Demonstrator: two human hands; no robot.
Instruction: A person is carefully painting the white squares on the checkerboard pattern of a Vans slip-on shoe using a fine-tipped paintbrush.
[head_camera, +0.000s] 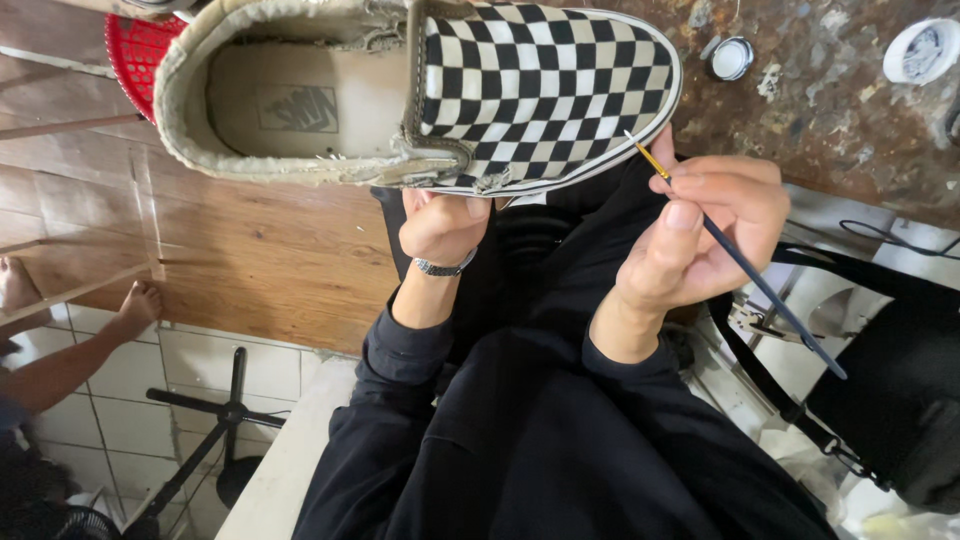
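Observation:
A slip-on shoe (420, 90) with a black-and-white checkered front and a worn beige lining fills the top of the view. My left hand (440, 225) grips it from below, a metal bracelet on the wrist. My right hand (700, 230) pinches a thin paintbrush (745, 265) with a dark handle. Its fine tip touches the white sole edge at the shoe's toe side. Both arms wear dark sleeves.
A paint-stained brown tabletop (820, 90) lies beyond the shoe, with a small round jar (731, 57) and a white lid (922, 50). A red basket (130, 50) shows at the upper left. Another person's bare feet (140, 300) rest at the left. A black stand (225, 410) sits on white tiles.

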